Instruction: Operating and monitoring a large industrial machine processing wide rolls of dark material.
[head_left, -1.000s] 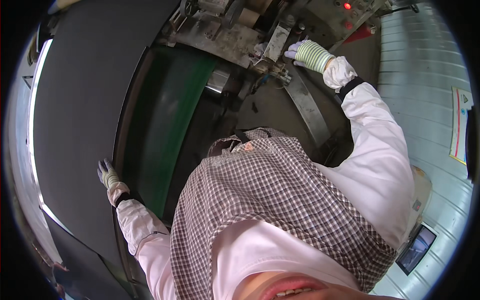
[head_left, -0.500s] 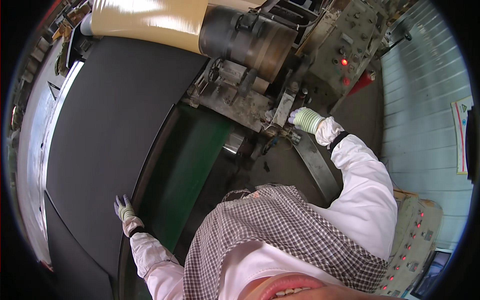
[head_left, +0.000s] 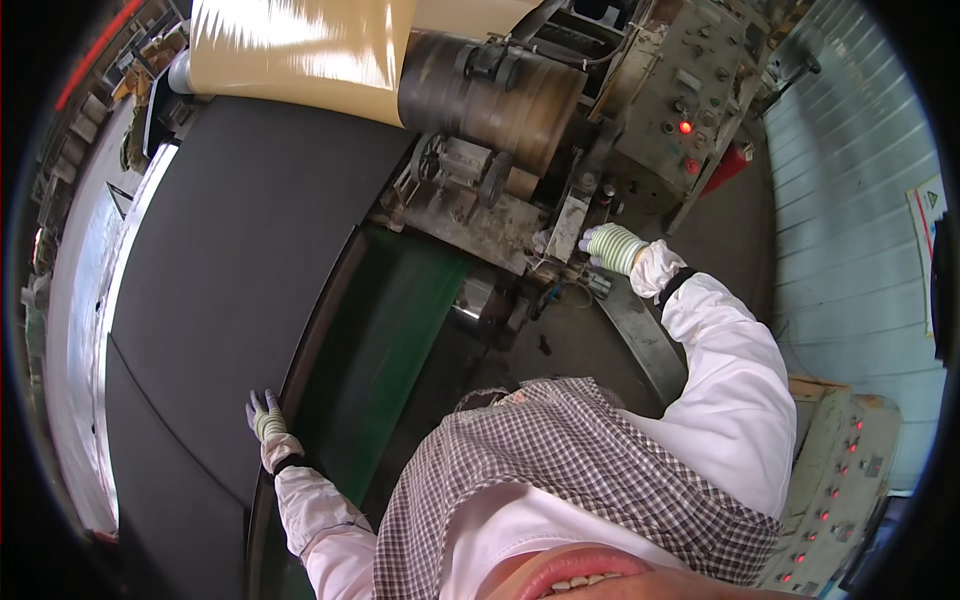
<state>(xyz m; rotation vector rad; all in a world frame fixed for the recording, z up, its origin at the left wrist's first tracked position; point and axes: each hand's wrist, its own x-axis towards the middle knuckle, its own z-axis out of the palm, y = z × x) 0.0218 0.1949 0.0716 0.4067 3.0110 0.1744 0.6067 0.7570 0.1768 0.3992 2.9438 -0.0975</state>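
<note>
A wide black sheet [head_left: 230, 260] lies on the machine at the left. My left hand [head_left: 266, 418], in a pale glove with a striped cuff, rests with fingers spread on the sheet near its right edge. A seam or overlapping edge crosses the sheet to the left of that hand. My right hand [head_left: 614, 246], gloved alike, is at the metal block [head_left: 570, 222] on the machine's right side. Its fingers are curled, and what they grip is hidden. Beside the sheet runs a green belt [head_left: 375, 340].
Beyond the sheet are a glossy tan film [head_left: 300, 50] and a worn metal roller [head_left: 490, 95]. A control panel [head_left: 680, 100] with red lights stands at the far right. A second control box [head_left: 840, 490] is at the near right. A slanted metal beam [head_left: 635, 335] lies below my right hand.
The sheet's seam has moved away from me, toward the tan film. My left hand stays on the sheet near its edge, and my right hand remains at the metal block. The view has shifted slightly.
</note>
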